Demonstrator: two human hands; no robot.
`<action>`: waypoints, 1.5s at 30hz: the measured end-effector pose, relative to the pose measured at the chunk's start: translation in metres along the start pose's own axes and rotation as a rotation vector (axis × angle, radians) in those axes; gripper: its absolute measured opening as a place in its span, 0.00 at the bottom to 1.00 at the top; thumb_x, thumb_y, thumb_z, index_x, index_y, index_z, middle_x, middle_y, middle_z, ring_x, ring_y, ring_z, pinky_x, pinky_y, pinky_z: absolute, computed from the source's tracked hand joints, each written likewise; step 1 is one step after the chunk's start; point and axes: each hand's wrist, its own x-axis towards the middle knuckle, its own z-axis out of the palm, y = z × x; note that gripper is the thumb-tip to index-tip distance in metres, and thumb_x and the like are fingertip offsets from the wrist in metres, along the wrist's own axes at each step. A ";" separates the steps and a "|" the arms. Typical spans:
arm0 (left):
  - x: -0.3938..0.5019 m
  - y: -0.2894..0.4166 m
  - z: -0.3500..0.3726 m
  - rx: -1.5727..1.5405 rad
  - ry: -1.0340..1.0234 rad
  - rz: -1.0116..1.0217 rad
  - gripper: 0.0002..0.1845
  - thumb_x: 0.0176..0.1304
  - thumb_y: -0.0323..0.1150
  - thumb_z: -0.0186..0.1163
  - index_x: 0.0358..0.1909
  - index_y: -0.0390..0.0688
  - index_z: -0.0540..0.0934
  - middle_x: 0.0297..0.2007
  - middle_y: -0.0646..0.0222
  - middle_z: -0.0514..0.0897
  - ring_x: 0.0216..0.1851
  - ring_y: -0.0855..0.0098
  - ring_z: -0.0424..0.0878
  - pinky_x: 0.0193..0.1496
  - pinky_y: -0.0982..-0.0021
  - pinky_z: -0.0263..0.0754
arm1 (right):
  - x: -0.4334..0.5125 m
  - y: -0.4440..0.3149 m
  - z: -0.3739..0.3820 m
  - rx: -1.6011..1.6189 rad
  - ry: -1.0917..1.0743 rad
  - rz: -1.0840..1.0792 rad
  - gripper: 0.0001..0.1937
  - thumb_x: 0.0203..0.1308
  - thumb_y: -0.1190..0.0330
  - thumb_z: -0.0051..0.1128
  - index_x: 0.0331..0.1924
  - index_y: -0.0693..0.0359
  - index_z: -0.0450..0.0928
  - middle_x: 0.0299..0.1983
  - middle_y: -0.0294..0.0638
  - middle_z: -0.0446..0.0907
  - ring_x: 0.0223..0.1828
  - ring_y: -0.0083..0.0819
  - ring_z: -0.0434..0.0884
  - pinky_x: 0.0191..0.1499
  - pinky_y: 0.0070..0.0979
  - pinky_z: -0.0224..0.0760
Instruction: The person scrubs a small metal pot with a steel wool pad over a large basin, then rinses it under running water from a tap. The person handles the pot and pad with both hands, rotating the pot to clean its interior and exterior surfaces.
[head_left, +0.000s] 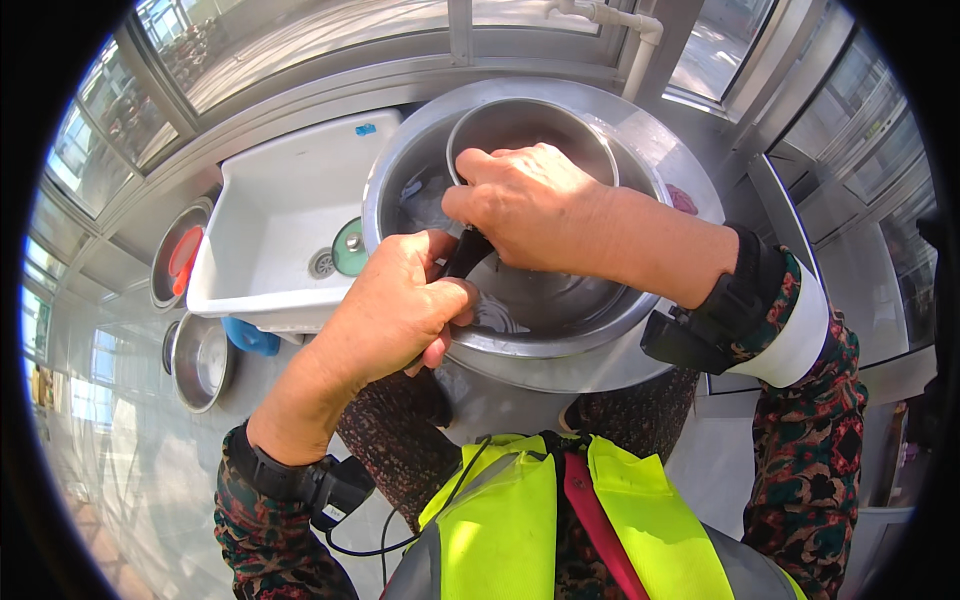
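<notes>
A metal pot (525, 120) is tilted over a large metal basin (630, 307), its open mouth facing up and away from me. My left hand (405, 292) is closed around the pot's black handle (471, 251). At the base of that handle, by the near rim, my right hand (525, 199) is curled against the pot. Its fingertips are hidden, so I cannot tell whether it holds a small thing there. Shallow water (502, 311) with bright reflections lies in the basin below.
Left of the basin stands a white sink (262, 195) holding a round green-tinted lid (350, 247) near the drain (322, 262). Metal bowls (202, 364) sit beyond it, one with a red plastic strainer or scoop (185, 255). A blue container (251, 336) is underneath. A pipe tap (641, 45) rises behind.
</notes>
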 end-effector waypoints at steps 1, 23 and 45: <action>0.001 0.001 0.002 0.025 0.010 0.003 0.13 0.56 0.24 0.53 0.43 0.29 0.75 0.23 0.64 0.79 0.13 0.78 0.73 0.13 0.74 0.64 | 0.003 0.000 0.002 -0.003 -0.005 0.042 0.14 0.49 0.70 0.68 0.41 0.62 0.83 0.43 0.51 0.79 0.42 0.45 0.85 0.41 0.38 0.80; -0.001 -0.001 0.001 -0.013 -0.001 0.013 0.14 0.57 0.25 0.53 0.43 0.28 0.76 0.23 0.64 0.80 0.13 0.78 0.74 0.14 0.75 0.63 | 0.004 0.001 -0.006 -0.041 -0.067 -0.144 0.11 0.51 0.71 0.65 0.40 0.61 0.84 0.41 0.49 0.80 0.39 0.41 0.87 0.39 0.36 0.81; 0.001 -0.006 -0.001 -0.100 -0.015 0.044 0.18 0.58 0.24 0.54 0.50 0.26 0.74 0.24 0.65 0.80 0.13 0.78 0.73 0.16 0.75 0.65 | -0.017 0.006 -0.003 0.116 0.085 -0.064 0.07 0.49 0.73 0.63 0.34 0.63 0.83 0.37 0.47 0.79 0.39 0.43 0.85 0.39 0.37 0.79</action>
